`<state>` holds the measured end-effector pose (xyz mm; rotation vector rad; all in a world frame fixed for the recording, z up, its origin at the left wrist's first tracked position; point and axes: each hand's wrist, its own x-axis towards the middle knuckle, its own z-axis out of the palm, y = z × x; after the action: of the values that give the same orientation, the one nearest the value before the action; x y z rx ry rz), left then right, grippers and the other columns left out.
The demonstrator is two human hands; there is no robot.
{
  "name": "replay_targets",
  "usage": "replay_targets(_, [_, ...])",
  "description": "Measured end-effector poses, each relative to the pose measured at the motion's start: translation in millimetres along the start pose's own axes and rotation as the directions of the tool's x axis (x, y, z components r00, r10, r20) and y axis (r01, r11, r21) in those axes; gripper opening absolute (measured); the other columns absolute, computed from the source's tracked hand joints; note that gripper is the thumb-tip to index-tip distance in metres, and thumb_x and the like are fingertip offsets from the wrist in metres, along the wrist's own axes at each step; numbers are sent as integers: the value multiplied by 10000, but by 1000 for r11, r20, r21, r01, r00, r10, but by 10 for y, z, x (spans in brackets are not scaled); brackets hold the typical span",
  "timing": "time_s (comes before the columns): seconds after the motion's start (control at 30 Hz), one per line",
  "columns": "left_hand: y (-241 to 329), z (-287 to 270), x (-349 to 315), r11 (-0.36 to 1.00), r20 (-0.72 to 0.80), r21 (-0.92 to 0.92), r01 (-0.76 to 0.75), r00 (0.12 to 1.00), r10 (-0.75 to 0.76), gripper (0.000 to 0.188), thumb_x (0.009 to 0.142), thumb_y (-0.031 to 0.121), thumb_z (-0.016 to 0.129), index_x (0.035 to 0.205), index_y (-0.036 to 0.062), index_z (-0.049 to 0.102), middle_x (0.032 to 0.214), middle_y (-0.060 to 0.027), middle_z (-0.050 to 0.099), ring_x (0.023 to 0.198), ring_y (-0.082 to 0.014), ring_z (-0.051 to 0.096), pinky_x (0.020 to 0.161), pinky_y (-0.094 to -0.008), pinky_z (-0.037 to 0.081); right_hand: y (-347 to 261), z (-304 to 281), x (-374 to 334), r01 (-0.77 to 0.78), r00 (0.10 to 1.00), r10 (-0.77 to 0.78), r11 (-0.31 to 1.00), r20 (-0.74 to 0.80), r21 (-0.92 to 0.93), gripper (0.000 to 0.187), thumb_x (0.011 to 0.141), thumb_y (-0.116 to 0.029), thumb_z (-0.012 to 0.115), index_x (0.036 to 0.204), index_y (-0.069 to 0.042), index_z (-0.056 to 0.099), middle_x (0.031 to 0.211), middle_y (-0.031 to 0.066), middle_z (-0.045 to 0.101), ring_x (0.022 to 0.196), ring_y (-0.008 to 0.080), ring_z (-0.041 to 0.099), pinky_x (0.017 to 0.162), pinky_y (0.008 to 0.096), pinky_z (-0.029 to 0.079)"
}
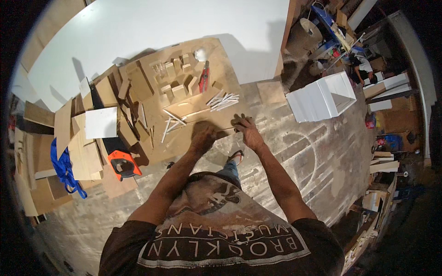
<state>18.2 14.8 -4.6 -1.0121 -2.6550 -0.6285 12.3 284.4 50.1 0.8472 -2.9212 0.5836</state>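
My left hand (204,136) is closed, its fingers curled at the near edge of a brown work board (184,138). Just to its right, my right hand (247,131) is bent with its fingers closed in a pinch at the board's near right corner. A thin dark line runs between the two hands; I cannot tell whether it is a strip they hold or the board's edge. Beyond them lie a bundle of thin white sticks (224,101), a few loose white sticks (171,123), red-handled pliers (204,77) and several small wooden blocks (178,91).
Wood panels and offcuts (73,124) are piled at the left, with an orange-handled saw (123,164) and a blue strap (62,165). A white surface (161,23) spans the back. At the right stands a white box (317,99); a person (362,66) works farther off.
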Motion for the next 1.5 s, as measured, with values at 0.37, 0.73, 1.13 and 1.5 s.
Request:
replay_targets(0.37, [26,-50,2,999,-28,42,21,999,-20,126,854,98,601,867,-3,675,968,-157,618,987,-303,659,804,-389,610,226,10,-76,-262,963,221,897,153,356,612,797,109,560,1393,-30,554,1456,236,513,1404,442,439,1173,483,389])
replay_targets(0.73, [-97,-88,-162,986,70,-80,147,987,-142,125,834,93,629,908,4,679,946,-173,625,1003,-343,651,845,-459,572,373,-260,-72,43,987,-62,991,150,129,627,774,68,606,1385,-66,566,1453,182,546,1400,420,460,1191,468,396])
replay_targets(1.13, [-30,-187,-76,977,102,-91,195,977,-186,130,817,10,612,936,-19,655,993,-192,605,1032,-363,633,882,-442,561,-114,45,135,82,996,-85,994,31,76,490,793,57,592,1251,-107,656,1424,177,576,1353,427,509,1158,482,436])
replay_targets(1.5, [-157,-14,-133,973,33,-140,185,983,-182,136,816,18,639,942,-18,677,1044,-214,630,1026,-380,650,903,-467,552,-230,448,258,80,997,-76,981,-29,177,422,841,31,594,1234,-85,692,1443,176,580,1382,411,492,1174,486,410])
